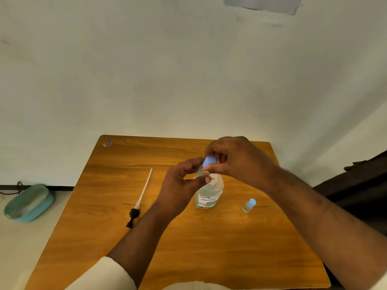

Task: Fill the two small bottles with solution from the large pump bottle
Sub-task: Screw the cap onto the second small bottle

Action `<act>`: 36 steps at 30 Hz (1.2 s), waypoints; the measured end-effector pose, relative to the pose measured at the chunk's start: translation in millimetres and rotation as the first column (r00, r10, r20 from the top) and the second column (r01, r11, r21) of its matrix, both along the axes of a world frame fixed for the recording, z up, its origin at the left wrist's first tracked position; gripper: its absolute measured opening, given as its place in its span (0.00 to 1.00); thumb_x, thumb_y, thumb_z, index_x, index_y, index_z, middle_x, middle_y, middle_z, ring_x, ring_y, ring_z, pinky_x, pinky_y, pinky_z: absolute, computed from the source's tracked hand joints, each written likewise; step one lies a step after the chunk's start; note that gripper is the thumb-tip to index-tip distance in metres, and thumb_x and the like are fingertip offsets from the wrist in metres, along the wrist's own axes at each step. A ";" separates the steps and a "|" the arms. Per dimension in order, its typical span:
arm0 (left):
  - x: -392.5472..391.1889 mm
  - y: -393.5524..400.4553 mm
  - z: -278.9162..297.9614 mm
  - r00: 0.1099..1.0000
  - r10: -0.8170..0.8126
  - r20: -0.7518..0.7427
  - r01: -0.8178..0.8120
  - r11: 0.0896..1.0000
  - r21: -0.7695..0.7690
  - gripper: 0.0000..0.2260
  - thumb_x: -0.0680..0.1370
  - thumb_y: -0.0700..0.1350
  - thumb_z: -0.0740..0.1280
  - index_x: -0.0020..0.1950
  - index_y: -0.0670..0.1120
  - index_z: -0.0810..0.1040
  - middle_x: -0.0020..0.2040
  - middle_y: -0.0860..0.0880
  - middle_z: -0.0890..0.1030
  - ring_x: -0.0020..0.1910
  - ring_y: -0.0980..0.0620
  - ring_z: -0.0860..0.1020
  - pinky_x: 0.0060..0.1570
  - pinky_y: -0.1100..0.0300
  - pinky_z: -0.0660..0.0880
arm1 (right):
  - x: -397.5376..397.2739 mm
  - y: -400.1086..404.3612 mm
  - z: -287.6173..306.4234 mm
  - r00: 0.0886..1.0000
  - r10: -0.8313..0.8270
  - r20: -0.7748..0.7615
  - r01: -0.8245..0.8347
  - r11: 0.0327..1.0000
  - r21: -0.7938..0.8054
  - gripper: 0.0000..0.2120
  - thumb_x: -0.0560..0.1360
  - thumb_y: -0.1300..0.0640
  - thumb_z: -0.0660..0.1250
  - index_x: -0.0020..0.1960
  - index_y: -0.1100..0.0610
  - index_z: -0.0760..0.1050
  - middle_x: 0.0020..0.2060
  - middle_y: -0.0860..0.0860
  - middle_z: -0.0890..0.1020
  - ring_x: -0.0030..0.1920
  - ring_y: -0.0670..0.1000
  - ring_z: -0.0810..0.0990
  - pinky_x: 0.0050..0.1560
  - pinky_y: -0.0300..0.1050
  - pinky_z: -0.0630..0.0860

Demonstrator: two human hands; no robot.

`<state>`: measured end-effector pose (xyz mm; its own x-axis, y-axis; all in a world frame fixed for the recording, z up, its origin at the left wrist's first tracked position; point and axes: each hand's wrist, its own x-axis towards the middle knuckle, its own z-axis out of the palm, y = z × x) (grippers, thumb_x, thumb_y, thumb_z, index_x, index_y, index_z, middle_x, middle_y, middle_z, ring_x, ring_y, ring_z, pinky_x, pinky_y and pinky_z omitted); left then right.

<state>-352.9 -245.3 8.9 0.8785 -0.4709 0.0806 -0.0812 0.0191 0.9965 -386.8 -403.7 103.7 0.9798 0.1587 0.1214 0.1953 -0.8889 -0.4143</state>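
In the head view, the person held one small bottle [200, 172] above the counter [117, 237], directly over the open mouth of the large bottle [208, 194], whose pump [139, 200] lay off to the left with its long white tube pointing away. The left hand [180, 186] had its grip closed round the small bottle's clear body, thumb and fingers curled about it; the right hand [234, 159] pinched the blue cap [208, 161] at the top, fingertips narrowed onto it. Whether the cap was being loosened or tightened could not be told from this one picture. The second small bottle [248, 205] stood capped to the right of the large bottle, apart from it and untouched, with a pale tint inside that may be liquid. The likeliest trouble lay in how close everything sat — the held bottle hung just above the large bottle's uncovered neck, so a slipped cap could drop into the solution, and a jerk of either wrist could knock the large bottle over and spill it across the wood. The small bottle also looked tilted in the grip; if it held liquid and the cap came free, some could run out. A teal basin [29, 203] sat on the floor to the left.
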 end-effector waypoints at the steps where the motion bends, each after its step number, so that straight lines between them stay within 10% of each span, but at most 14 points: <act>1: 0.9 1.3 0.1 1.000 -0.009 0.010 0.009 1.000 0.003 0.18 0.72 0.37 0.75 0.60 0.47 0.81 0.57 0.52 0.83 0.59 0.49 0.79 0.60 0.37 0.74 | 1.0 4.5 -0.9 0.998 -0.054 0.012 0.056 0.991 -0.123 0.19 0.67 0.35 0.68 0.42 0.52 0.77 0.32 0.46 0.77 0.32 0.45 0.73 0.32 0.40 0.68; 4: 4.8 7.2 1.1 0.999 -0.038 -0.008 0.038 0.999 -0.031 0.16 0.72 0.37 0.74 0.59 0.46 0.81 0.56 0.51 0.84 0.59 0.48 0.79 0.59 0.35 0.74 | 1.9 11.4 4.9 0.978 -0.188 0.096 0.208 0.937 -0.281 0.33 0.60 0.22 0.50 0.31 0.51 0.72 0.23 0.44 0.71 0.25 0.44 0.69 0.27 0.38 0.60; 9: 8.8 14.0 2.9 0.998 -0.068 -0.017 0.067 0.997 -0.050 0.19 0.71 0.37 0.75 0.61 0.46 0.81 0.56 0.49 0.84 0.59 0.44 0.79 0.57 0.34 0.74 | 2.4 -2.6 26.8 0.986 0.011 -0.169 0.005 0.996 0.093 0.19 0.67 0.38 0.70 0.53 0.46 0.79 0.48 0.41 0.80 0.44 0.41 0.77 0.40 0.33 0.72; 12: 7.7 12.6 4.7 0.996 -0.086 -0.028 0.084 0.995 -0.061 0.18 0.70 0.35 0.76 0.59 0.43 0.82 0.55 0.46 0.84 0.58 0.42 0.79 0.58 0.34 0.73 | 4.0 9.1 22.8 0.986 0.066 -0.156 -0.092 0.981 -0.171 0.14 0.73 0.41 0.64 0.48 0.50 0.79 0.42 0.45 0.79 0.41 0.45 0.75 0.38 0.39 0.72; 14: 4.5 9.9 4.2 0.994 -0.105 -0.037 0.103 0.993 -0.056 0.17 0.71 0.35 0.75 0.59 0.42 0.81 0.54 0.45 0.84 0.56 0.42 0.79 0.57 0.35 0.74 | 4.3 17.2 18.3 0.997 -0.065 0.037 0.075 0.891 -0.448 0.32 0.71 0.30 0.46 0.37 0.53 0.77 0.32 0.49 0.78 0.34 0.48 0.75 0.34 0.43 0.70; 17: 2.7 7.4 1.6 0.992 -0.114 -0.051 0.110 0.991 -0.070 0.19 0.71 0.34 0.75 0.61 0.42 0.80 0.56 0.46 0.84 0.57 0.42 0.79 0.58 0.36 0.74 | 2.3 5.8 22.0 0.966 -0.106 0.234 0.190 0.908 -0.373 0.32 0.70 0.29 0.45 0.27 0.53 0.68 0.23 0.47 0.70 0.26 0.47 0.69 0.29 0.40 0.62; 21: 1.8 -1.3 1.3 0.989 -0.144 -0.018 0.142 0.988 -0.057 0.19 0.70 0.34 0.75 0.61 0.42 0.81 0.55 0.46 0.84 0.56 0.46 0.80 0.59 0.43 0.76 | -4.9 -14.5 32.8 0.987 0.144 -0.076 -0.161 0.937 -0.309 0.16 0.71 0.37 0.64 0.50 0.46 0.76 0.40 0.41 0.75 0.38 0.43 0.74 0.35 0.39 0.70; 27: -9.3 -23.9 0.8 0.979 -0.206 -0.005 0.206 0.978 -0.033 0.17 0.70 0.34 0.75 0.59 0.41 0.81 0.51 0.44 0.84 0.51 0.51 0.81 0.56 0.46 0.77 | -10.2 -33.8 26.7 0.988 0.059 0.146 0.032 0.834 -0.551 0.33 0.70 0.27 0.42 0.27 0.52 0.66 0.23 0.45 0.67 0.24 0.45 0.66 0.28 0.38 0.57; 31: -12.9 -35.1 -0.2 0.967 -0.253 0.032 0.254 0.967 -0.027 0.16 0.71 0.34 0.75 0.58 0.44 0.82 0.49 0.48 0.85 0.50 0.52 0.81 0.53 0.53 0.78 | -14.2 -61.9 24.7 0.905 0.425 -0.020 -0.351 0.721 -0.597 0.23 0.73 0.33 0.57 0.53 0.50 0.74 0.42 0.47 0.77 0.36 0.46 0.72 0.32 0.39 0.68; 36: -20.9 -54.6 -4.8 0.941 -0.336 0.052 0.334 0.942 0.042 0.14 0.70 0.36 0.76 0.46 0.55 0.84 0.41 0.57 0.83 0.43 0.59 0.80 0.44 0.64 0.75 | -10.9 -79.9 4.2 0.786 0.597 -0.162 -0.559 0.574 -0.598 0.12 0.76 0.45 0.64 0.48 0.54 0.74 0.38 0.49 0.77 0.36 0.45 0.66 0.34 0.41 0.67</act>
